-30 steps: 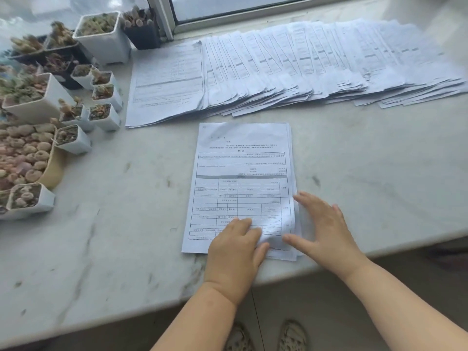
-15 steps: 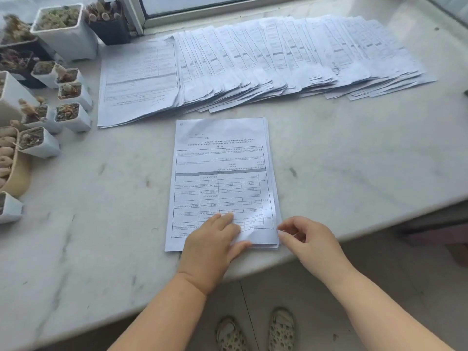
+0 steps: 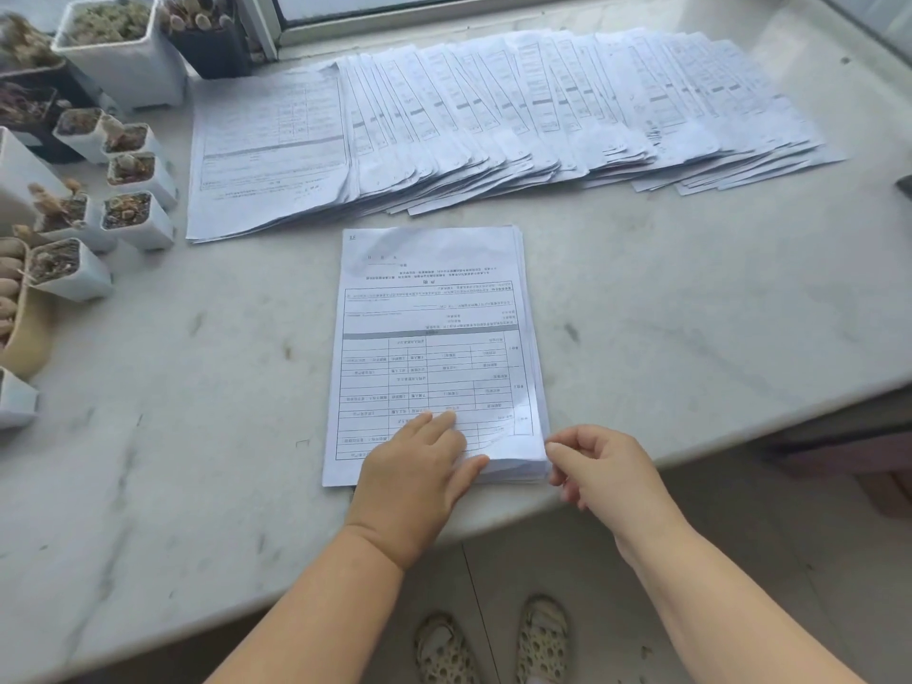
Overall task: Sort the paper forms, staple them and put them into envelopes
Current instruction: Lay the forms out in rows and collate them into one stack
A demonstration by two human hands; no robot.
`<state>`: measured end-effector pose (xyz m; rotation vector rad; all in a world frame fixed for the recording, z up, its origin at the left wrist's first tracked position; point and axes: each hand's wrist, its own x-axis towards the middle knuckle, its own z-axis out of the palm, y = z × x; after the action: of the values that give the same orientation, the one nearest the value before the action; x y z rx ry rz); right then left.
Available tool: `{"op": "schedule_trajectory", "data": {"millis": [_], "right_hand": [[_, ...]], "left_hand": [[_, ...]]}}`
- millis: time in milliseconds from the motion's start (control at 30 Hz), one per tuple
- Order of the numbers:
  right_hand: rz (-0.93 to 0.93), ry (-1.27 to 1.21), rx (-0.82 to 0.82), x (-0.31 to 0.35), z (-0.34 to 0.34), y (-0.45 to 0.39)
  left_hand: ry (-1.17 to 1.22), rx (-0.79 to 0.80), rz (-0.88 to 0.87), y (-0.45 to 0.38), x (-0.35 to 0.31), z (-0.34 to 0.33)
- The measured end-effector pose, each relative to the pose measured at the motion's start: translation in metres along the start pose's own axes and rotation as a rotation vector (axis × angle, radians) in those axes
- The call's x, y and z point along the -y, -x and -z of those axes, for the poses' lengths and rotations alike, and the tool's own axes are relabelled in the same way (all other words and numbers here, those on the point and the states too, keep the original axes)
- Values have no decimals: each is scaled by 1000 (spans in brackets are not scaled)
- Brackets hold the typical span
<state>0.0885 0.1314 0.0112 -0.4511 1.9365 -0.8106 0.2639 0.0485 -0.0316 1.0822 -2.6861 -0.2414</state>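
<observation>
- We find the left hand (image 3: 417,466) flat, fingers spread, pressing the form stack (image 3: 434,338) on the worktop (image 3: 691,328).
- Right hand (image 3: 599,469) now curled, pinching the stack's near right corner; earlier it lay spread.

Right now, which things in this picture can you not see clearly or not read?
Head view only:
- Small print on the stack of forms: too small and upside down.
- Its near edge: covered by the left hand.
- Whether the right hand pinches the stack's corner: its curled fingers hide the contact.
- Fanned forms: overlapping hides their count.
- Dark object: cut by the right edge.
- Stapler, envelopes: not in view.
</observation>
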Motion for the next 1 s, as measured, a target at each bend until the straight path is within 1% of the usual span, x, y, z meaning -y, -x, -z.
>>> {"op": "schedule_trajectory", "data": {"millis": [133, 267, 367, 567, 667, 733, 800, 833, 900, 933, 1000], "right_hand": [[-99, -22, 125, -5, -6, 8], [-215, -157, 133, -15, -5, 13], [-292, -300, 133, -20, -2, 16], [-430, -681, 179, -17, -6, 19], [-410, -741, 220, -13, -7, 16], [-353, -686, 268, -8, -6, 13], [-280, -604, 294, -3, -3, 9], [-240, -577, 282, 0, -2, 7], [-181, -589, 236, 4, 3, 3], [-169, -618, 217, 4, 4, 0], [-144, -639, 214, 2, 3, -3]], "left_hand": [[4, 14, 26, -1, -2, 1], [40, 1, 42, -1, -4, 1], [62, 24, 55, 0, -5, 0], [67, 70, 49, 2, -7, 0], [66, 130, 75, 0, -9, 2], [35, 151, 70, -2, -12, 2], [15, 123, 59, -4, -12, 2], [57, 97, 96, -5, -12, 4], [224, 46, 281, -7, -6, 10], [371, 32, 419, -9, -2, 12], [729, -53, 713, -14, 8, 17]]}}
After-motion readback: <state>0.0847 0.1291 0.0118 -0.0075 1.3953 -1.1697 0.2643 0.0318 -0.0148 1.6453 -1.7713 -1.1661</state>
